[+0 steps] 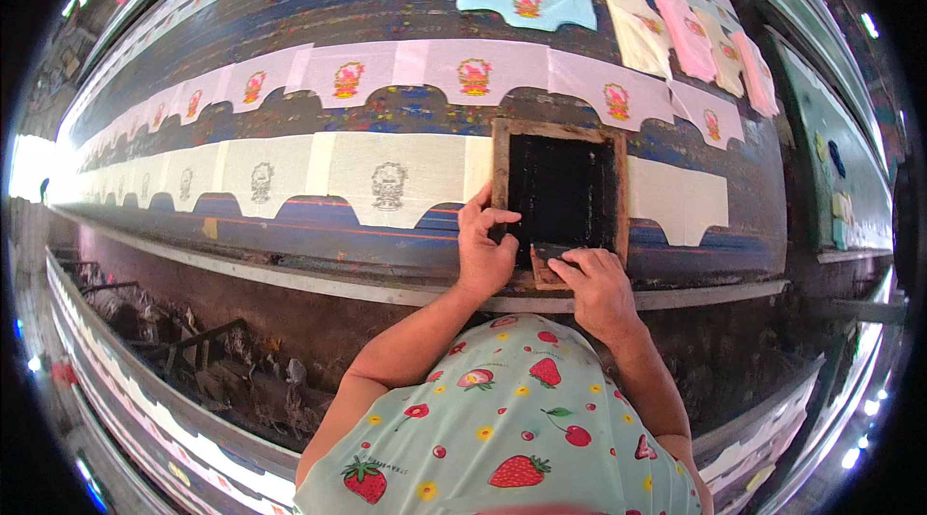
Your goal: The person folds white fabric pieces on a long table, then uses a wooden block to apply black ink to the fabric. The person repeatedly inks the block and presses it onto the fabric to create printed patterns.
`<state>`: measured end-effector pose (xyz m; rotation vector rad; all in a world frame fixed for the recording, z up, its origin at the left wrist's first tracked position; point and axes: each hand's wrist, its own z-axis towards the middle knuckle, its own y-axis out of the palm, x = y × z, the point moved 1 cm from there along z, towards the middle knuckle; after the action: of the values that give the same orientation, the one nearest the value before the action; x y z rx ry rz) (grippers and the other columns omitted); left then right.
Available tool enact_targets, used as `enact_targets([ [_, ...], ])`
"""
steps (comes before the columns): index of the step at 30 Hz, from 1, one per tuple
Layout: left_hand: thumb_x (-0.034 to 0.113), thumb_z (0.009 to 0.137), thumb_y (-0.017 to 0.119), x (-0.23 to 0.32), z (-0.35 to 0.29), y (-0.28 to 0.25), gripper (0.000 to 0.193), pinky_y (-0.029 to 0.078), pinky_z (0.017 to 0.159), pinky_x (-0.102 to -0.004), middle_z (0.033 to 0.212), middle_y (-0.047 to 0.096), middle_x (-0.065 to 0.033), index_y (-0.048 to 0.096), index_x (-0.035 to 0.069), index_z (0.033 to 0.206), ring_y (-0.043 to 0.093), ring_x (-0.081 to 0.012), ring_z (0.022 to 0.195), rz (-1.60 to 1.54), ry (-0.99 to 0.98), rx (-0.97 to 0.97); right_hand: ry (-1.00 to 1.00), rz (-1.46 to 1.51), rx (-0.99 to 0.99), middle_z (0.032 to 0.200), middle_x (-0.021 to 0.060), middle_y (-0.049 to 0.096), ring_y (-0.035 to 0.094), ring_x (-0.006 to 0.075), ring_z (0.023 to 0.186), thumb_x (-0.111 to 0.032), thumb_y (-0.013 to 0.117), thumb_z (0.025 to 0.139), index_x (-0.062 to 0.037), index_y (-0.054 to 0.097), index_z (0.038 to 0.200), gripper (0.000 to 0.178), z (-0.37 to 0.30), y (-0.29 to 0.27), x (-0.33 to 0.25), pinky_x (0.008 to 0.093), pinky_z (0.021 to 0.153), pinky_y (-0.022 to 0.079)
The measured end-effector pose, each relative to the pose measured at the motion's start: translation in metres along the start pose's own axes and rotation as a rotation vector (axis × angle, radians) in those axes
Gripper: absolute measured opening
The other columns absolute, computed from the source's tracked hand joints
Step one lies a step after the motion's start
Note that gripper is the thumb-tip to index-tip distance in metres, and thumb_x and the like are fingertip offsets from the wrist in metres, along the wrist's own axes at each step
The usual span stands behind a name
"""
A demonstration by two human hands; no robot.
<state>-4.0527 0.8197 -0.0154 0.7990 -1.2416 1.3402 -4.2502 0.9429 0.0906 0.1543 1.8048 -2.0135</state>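
A wooden-edged screen printing frame (621,189) with black ink on its mesh lies on the long table, over a cream fabric piece (681,196). My left hand (486,247) is closed on the frame's left edge, thumb and index finger bent over the mesh. At the near end of the frame, my right hand (601,288) grips a small squeegee (551,265), its blade side at the inky mesh. Left of the frame, a row of cream pieces carries black line prints, the nearest being a cream printed piece (381,177).
Beyond lies a row of pink printed pieces (473,71). A light blue printed piece (526,1) and several loose cream and pink pieces (686,32) lie farther back right. The table's pale near rail (290,274) runs before me. A green table (840,158) stands to the right.
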Motion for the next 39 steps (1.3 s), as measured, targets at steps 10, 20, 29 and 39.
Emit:
enact_targets([
  [10, -0.014, 0.076, 0.074, 0.002, 0.005, -0.007, 0.044, 0.044, 0.128, -0.0479, 0.168, 0.058, -0.0269, 0.083, 0.011, 0.112, 0.058, -0.0412, 0.153, 0.026, 0.052, -0.026, 0.327, 0.165, 0.399, 0.148, 0.0170, 0.069, 0.063, 0.0423, 0.142, -0.012, 0.086, 0.095, -0.0067, 0.079, 0.134, 0.040, -0.049, 0.012, 0.029, 0.0546, 0.120, 0.050],
  [20, -0.015, 0.079, 0.070, 0.039, -0.007, 0.061, 0.042, 0.042, 0.131, -0.0482, 0.172, 0.056, -0.0276, 0.078, 0.009, 0.113, 0.056, -0.0411, 0.159, -0.034, 0.196, -0.007, 0.392, 0.450, 0.538, 0.148, 0.0146, 0.072, 0.064, 0.0352, 0.143, -0.006, 0.082, 0.100, -0.0047, 0.080, 0.133, 0.034, -0.114, 0.003, 0.097, 0.0473, 0.123, 0.050],
  [29, -0.016, 0.078, 0.071, 0.073, -0.036, 0.216, 0.044, 0.046, 0.127, -0.0464, 0.170, 0.057, -0.0268, 0.080, 0.009, 0.113, 0.058, -0.0394, 0.154, -0.065, 0.190, -0.006, 0.403, 0.372, 0.563, 0.147, 0.0140, 0.072, 0.063, 0.0393, 0.145, -0.008, 0.082, 0.098, -0.0066, 0.081, 0.131, 0.033, -0.198, -0.049, 0.211, 0.0528, 0.124, 0.047],
  [39, -0.015, 0.078, 0.072, 0.079, -0.050, 0.275, 0.043, 0.044, 0.128, -0.0461, 0.172, 0.056, -0.0230, 0.080, 0.012, 0.110, 0.055, -0.0374, 0.157, -0.078, 0.022, -0.009, 0.140, 0.162, 0.399, 0.147, 0.0131, 0.069, 0.062, 0.0411, 0.145, -0.011, 0.085, 0.095, -0.0097, 0.079, 0.129, 0.034, -0.219, -0.080, 0.241, 0.0563, 0.119, 0.051],
])
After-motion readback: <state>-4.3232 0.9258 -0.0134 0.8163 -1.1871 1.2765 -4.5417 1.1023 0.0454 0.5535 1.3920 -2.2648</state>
